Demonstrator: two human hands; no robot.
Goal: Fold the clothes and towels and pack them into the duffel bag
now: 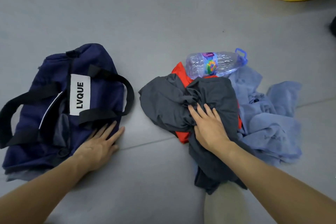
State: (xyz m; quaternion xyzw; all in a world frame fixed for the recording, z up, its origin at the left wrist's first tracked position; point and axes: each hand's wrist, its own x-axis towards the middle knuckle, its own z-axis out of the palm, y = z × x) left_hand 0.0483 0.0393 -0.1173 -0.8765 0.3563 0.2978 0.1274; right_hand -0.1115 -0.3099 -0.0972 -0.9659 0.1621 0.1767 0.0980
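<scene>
From the head view, the navy fabric duffel bag (101, 94) with black straps lies at the left of the grey padded surface (145, 23); the left hand (99, 143) rests on its near corner, fingers flat and relaxed; the right hand (209, 125) presses straight, spread fingers on a crumpled dark grey garment (163, 102), which lies over a red cloth (180, 72), beside a pale blue towel (269, 123); a clear plastic bottle (214, 64) lies at the pile's far side.

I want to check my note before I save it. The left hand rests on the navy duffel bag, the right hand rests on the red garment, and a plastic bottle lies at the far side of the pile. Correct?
Not quite. In the head view the right hand rests on the dark grey garment; the red garment only peeks out beneath it. The rest is right.
</scene>
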